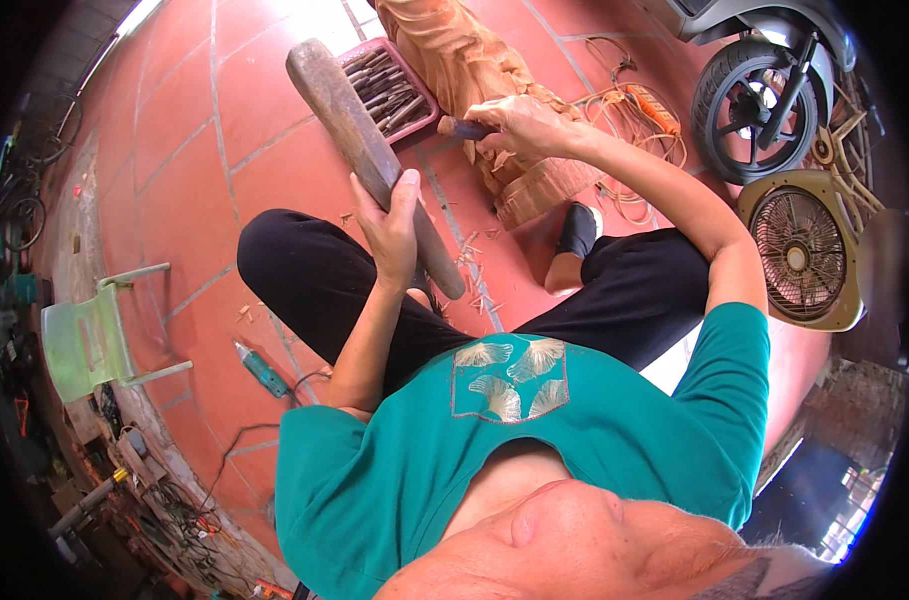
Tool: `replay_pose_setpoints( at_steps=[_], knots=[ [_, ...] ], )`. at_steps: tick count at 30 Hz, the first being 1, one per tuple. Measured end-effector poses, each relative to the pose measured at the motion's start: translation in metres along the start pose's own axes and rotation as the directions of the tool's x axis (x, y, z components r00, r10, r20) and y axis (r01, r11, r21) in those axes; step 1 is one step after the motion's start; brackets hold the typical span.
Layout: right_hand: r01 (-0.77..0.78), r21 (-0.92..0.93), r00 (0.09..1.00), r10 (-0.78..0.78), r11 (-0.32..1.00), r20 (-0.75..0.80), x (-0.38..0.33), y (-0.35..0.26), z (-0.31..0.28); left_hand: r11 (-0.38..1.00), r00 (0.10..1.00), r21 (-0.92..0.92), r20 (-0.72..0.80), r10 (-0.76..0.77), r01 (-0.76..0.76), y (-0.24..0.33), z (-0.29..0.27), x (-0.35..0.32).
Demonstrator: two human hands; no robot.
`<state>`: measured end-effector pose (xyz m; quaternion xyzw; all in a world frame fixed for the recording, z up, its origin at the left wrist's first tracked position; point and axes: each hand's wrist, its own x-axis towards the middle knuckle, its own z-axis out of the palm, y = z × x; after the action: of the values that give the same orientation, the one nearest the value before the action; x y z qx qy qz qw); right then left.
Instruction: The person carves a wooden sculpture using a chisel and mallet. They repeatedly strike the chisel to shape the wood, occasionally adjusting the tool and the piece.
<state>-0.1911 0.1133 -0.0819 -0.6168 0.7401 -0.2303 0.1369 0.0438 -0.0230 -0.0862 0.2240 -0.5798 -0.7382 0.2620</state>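
Observation:
My left hand [392, 225] grips a long, dark wooden mallet [359, 140] near its lower end, its head raised up and to the left. My right hand [524, 125] is closed around a chisel [464, 128] with a dark handle, held against a pale wooden carving [454, 55]. The carving stands on the red tiled floor on its round base [546, 188], in front of my crossed legs in black trousers. The chisel's blade is hidden by my hand and the carving.
A pink tray [426, 96] holding several chisels lies behind the mallet. Wood chips [474, 262] litter the tiles. An orange cable [639, 105], a scooter wheel [749, 100] and a box fan [804, 250] are to the right. A green plastic chair [89, 340] and a teal power tool [261, 370] are to the left.

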Motion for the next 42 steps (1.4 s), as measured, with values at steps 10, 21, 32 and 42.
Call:
replay_pose_setpoints(
  at_steps=[10, 21, 32, 42],
  knots=[
    [-0.166, 0.108, 0.979, 0.177, 0.980, -0.101, -0.001, 0.008, -0.020, 0.978, 0.973, 0.087, 0.115, -0.200, 0.191, -0.005, -0.007, 0.006],
    [-0.282, 0.483, 0.846, 0.452, 0.829, -0.281, -0.025, 0.031, -0.048, 0.970, 0.963, 0.114, 0.140, -0.229, 0.214, -0.008, 0.000, 0.004],
    [-0.270, 0.492, 0.888, 0.412, 0.827, -0.204, -0.024, 0.056, -0.020, 0.958, 0.958, 0.270, 0.239, -0.161, 0.093, -0.010, 0.011, 0.006],
    [-0.420, 0.073, 0.824, 0.414, 0.905, -0.387, -0.014, 0.060, -0.041, 0.959, 0.951, 0.244, 0.236, -0.201, 0.143, -0.006, 0.017, 0.013]
  ],
)
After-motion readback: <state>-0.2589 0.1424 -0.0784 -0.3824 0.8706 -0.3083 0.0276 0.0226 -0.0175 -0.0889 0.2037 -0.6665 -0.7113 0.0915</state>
